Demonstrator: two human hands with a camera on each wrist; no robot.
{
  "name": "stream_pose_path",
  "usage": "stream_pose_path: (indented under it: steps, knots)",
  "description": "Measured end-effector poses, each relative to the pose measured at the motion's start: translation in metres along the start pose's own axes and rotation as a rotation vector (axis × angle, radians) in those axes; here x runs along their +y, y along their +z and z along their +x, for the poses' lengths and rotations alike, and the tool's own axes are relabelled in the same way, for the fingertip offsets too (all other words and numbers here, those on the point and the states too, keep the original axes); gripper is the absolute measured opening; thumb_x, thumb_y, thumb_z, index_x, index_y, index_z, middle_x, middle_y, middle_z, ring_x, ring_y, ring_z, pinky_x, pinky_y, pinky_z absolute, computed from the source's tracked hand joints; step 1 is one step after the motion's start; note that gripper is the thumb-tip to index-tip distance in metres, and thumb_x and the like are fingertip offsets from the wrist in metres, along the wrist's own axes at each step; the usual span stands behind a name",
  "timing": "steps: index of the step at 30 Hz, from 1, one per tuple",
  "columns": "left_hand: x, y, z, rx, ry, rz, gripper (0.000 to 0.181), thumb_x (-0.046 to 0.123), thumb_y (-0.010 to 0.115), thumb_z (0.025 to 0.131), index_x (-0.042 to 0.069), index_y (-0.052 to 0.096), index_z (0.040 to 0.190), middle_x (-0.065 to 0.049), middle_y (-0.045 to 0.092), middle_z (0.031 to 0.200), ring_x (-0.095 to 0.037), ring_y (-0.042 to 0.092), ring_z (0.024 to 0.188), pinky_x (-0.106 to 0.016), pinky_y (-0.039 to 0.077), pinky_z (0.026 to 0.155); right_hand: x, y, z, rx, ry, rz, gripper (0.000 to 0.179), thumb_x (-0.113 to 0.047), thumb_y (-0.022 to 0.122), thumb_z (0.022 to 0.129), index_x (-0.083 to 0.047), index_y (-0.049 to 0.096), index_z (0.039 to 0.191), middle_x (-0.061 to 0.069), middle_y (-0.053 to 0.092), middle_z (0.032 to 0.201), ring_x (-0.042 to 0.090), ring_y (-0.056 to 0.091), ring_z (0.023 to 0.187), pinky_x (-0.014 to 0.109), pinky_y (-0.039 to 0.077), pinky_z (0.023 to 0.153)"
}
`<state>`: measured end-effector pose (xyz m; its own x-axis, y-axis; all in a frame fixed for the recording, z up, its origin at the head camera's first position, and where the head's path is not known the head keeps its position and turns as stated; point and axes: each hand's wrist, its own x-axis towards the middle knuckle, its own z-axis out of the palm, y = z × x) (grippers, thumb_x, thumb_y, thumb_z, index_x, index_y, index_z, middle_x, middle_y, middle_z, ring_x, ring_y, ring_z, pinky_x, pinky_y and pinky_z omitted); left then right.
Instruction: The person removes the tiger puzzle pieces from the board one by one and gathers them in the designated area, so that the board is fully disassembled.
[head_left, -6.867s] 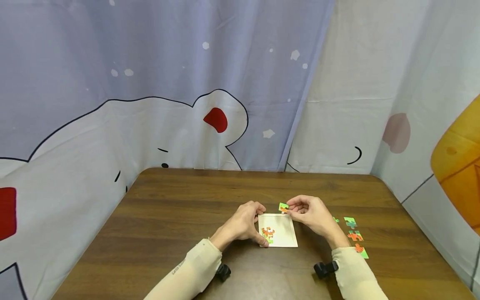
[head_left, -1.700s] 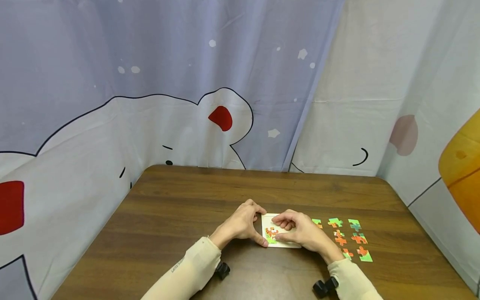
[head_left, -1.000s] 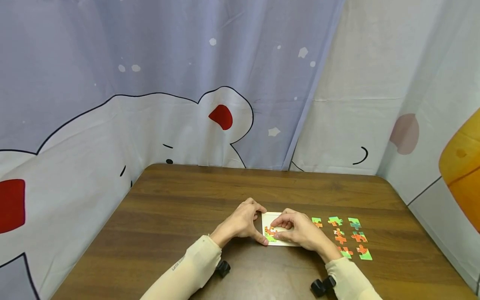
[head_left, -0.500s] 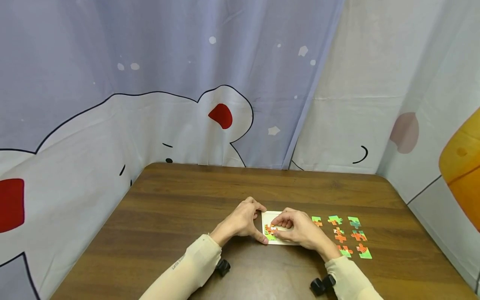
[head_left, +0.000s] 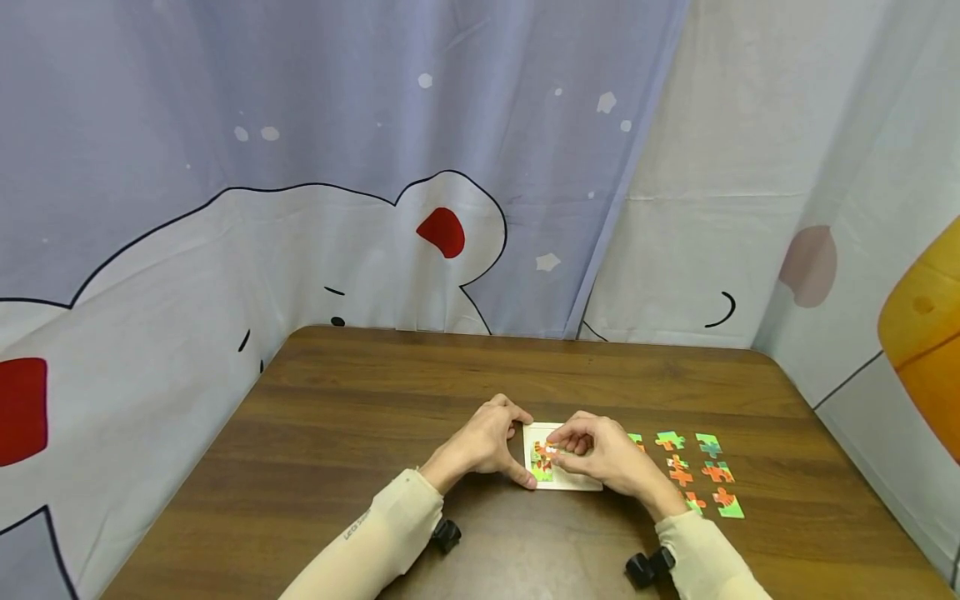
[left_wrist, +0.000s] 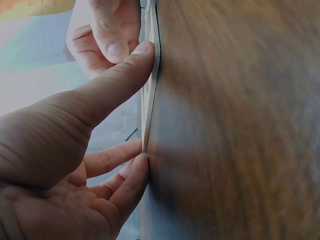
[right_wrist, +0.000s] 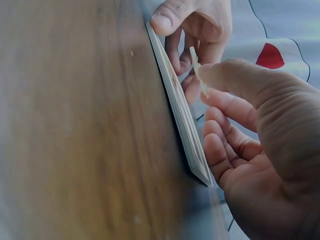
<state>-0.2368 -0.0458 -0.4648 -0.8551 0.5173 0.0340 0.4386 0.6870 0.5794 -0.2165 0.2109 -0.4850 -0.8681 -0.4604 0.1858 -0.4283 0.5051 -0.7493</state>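
Note:
My left hand [head_left: 483, 446] grips the left side of a pale square puzzle board [head_left: 585, 482], thumb at the near corner and fingers at the far one. In the left wrist view, the thumb and fingertips press against the board's thin edge [left_wrist: 146, 120]. Pinched between thumb and index finger of my right hand [head_left: 603, 454] is a puzzle piece [right_wrist: 196, 67], tilted just above the board in the right wrist view. Orange and green pieces [head_left: 541, 473] lie in the board's near left part. The right fingers partly hide the held piece in the head view.
Several loose orange and green puzzle pieces [head_left: 717, 472] lie in rows on the wooden table [head_left: 360, 417], right of the board. My right forearm partly covers the nearest ones. A printed curtain [head_left: 300, 250] hangs behind the table.
My right hand brought a piece from beyond the board's far edge down to its left part. Over the last half second it rose slightly, away from me, still pinching a piece. The left hand stays put.

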Motion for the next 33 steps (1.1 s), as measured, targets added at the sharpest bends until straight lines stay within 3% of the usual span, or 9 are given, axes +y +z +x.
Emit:
stream_pose_path:
  steps: [7,19,33]
  knots:
    - [0.000,0.000,0.001,-0.010,-0.019,-0.005,0.099,0.039,0.115,0.057,0.007,0.073,0.140,-0.008,0.062,0.130,-0.017,0.063,0.106,-0.032,0.055,0.101,-0.002,-0.009,-0.001,0.045,-0.021,-0.050,0.019,-0.018,0.092,0.094,-0.017,0.084,0.111,-0.004,0.073,0.100,0.010,0.068,0.087,0.028,0.060,0.079]
    - [-0.003,0.003,0.003,0.003,0.015,-0.007,0.096,0.041,0.114,0.059,0.007,0.074,0.139,-0.008,0.062,0.128,-0.016,0.063,0.103,-0.031,0.056,0.097,-0.008,-0.023,-0.002,0.098,-0.017,-0.055,0.021,-0.017,0.093,0.093,-0.019,0.085,0.113,-0.006,0.074,0.101,0.013,0.069,0.089,0.031,0.061,0.081]
    - [-0.002,0.002,0.003,0.000,-0.008,0.000,0.098,0.039,0.115,0.056,0.010,0.074,0.139,-0.005,0.063,0.127,-0.015,0.062,0.104,-0.030,0.053,0.101,-0.003,-0.074,-0.027,0.213,0.010,-0.097,0.023,-0.015,0.092,0.095,-0.019,0.084,0.116,-0.003,0.074,0.104,0.013,0.068,0.092,0.026,0.059,0.081]
